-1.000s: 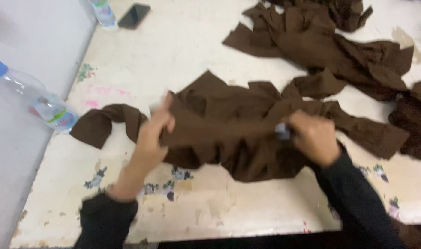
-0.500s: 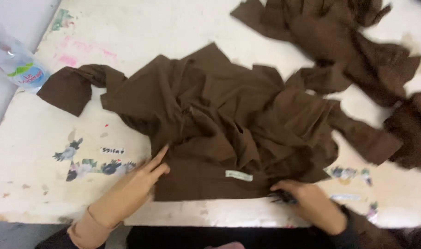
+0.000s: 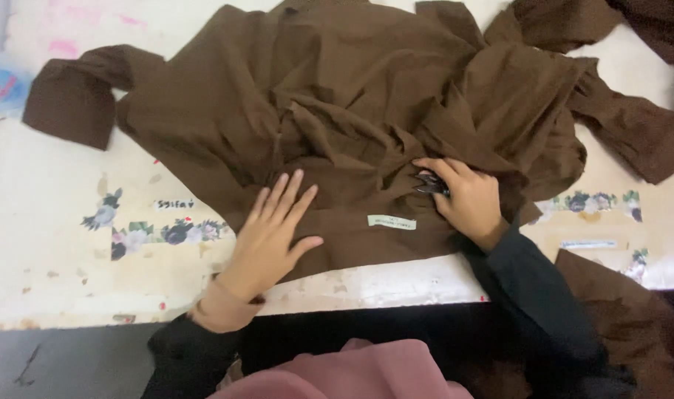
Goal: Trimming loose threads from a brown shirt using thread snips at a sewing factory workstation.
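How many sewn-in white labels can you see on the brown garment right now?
1. The white label lies on the brown garment near the table's front edge, between the left hand and right hand. Folds may hide others.

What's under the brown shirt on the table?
The brown shirt lies on a worn white table with flower stickers showing beside it. The left hand presses flat on top. Anything else beneath the cloth is covered.

Brown garment point(image 3: 352, 111), crumpled and spread across the tabletop point(image 3: 56, 244), hem close to the near edge, one sleeve reaching toward the left edge. Small pale label point(image 3: 391, 222) near the hem. Small dark snips point(image 3: 429, 185) lying on the folds.
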